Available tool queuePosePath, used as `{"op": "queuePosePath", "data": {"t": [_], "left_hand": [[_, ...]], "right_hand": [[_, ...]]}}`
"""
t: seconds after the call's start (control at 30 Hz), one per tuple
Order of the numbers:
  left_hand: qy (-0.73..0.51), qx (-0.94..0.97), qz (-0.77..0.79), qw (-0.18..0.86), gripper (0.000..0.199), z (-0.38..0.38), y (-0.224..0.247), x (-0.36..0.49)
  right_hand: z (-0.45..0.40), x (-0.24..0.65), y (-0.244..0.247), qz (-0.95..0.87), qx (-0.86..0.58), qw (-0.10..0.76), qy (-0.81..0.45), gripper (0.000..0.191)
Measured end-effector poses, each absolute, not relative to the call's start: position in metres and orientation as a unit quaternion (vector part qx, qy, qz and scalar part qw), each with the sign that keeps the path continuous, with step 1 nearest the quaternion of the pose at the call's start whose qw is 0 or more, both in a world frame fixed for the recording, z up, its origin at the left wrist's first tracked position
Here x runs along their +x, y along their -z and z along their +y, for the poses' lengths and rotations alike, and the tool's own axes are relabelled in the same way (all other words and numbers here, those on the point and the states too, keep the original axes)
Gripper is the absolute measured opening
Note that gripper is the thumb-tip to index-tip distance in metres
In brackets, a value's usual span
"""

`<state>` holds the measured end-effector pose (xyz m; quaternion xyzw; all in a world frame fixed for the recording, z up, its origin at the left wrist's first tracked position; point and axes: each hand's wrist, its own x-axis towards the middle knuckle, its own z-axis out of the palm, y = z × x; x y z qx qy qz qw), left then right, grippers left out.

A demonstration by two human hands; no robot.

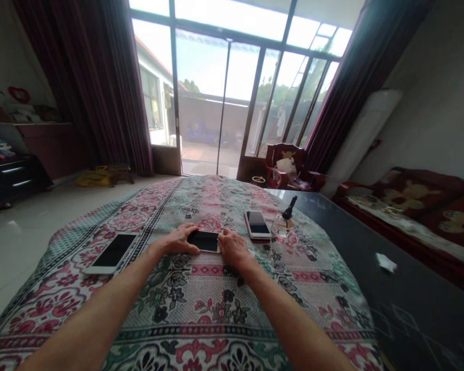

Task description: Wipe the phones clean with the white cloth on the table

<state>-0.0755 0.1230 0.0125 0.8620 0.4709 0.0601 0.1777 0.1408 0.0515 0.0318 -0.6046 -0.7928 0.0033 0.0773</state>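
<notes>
A white-framed smartphone [204, 241] with a dark screen lies sideways on the patterned tablecloth [212, 309]. My left hand [181, 240] grips its left end, thumb on the near edge and fingers at the far edge. At the other end, the curled fingers of my right hand [233, 248] close around the phone's right edge; those fingertips are partly hidden. To the left lies a white tablet [113, 252] with a black screen. Right of my hands, another white phone [257, 224] rests on something reddish. Beside it stands a clear glass bottle with a black top [283, 224].
A dark table [355, 242] adjoins on the right, with a crumpled white tissue [386, 262] on it. Beyond it stands a red wooden sofa [410, 201]. Glass doors [216, 103] are ahead, and a black drawer cabinet [17, 178] is at the far left.
</notes>
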Motion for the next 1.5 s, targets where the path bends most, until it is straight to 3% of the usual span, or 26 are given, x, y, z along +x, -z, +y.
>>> {"op": "queuePosePath", "data": {"t": [0.63, 1.1, 1.5], "left_hand": [[-0.098, 0.856, 0.480, 0.164, 0.082, 0.115, -0.005, -0.078], [-0.095, 0.857, 0.479, 0.165, 0.082, 0.117, -0.003, -0.078], [-0.098, 0.854, 0.482, 0.169, 0.081, 0.116, -0.004, -0.078]], "right_hand": [[0.060, 0.159, -0.011, -0.782, -0.590, 0.193, -0.049, 0.016], [0.048, 0.156, -0.022, -0.822, -0.551, 0.140, -0.031, 0.019], [0.065, 0.157, -0.015, -0.796, -0.586, 0.150, -0.019, 0.022]]}}
